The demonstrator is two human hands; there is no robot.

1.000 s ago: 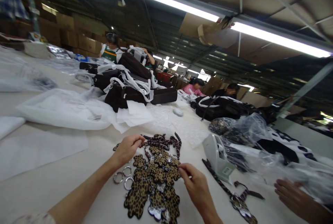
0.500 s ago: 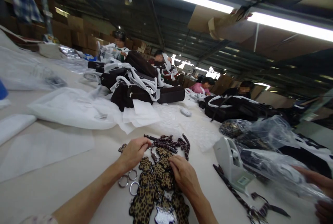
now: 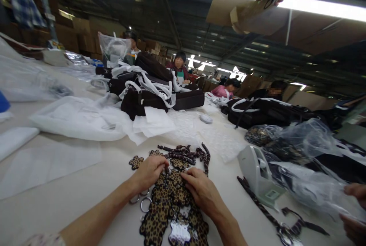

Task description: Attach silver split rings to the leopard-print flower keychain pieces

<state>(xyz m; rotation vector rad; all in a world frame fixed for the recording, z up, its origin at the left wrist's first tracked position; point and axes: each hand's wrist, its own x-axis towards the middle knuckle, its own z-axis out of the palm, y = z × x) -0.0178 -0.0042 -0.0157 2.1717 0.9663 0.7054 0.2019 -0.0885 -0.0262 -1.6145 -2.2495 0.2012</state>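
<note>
Leopard-print flower-shaped pieces [image 3: 160, 209] with dark edges lie in a pile on the pale table in front of me. My left hand [image 3: 153, 168] is at the pile's upper left, thumb and fingers pinched together on something too small to make out. My right hand [image 3: 198, 187] rests on the right side of the pile with bent fingers, touching a leopard-print piece. Dark patterned cords [image 3: 183, 154] lie just beyond both hands. Metal rings [image 3: 145, 205] sit left of the pile, partly behind my left wrist. One silvery piece [image 3: 179, 232] shows near the bottom.
Black bags with white straps [image 3: 162, 99] are heaped at the back. White foam sheets [image 3: 80, 118] spread at left. A pale tape dispenser [image 3: 259, 177], a cord with rings [image 3: 264, 215] and clear plastic bags [image 3: 303, 185] are at right, beside another person's hands [image 3: 354, 211]. Several people sit farther back.
My left hand has shifted slightly right over the pile, uncovering another leopard-print piece behind it. My right hand has moved slightly left. The other person's hands at right have moved on the plastic.
</note>
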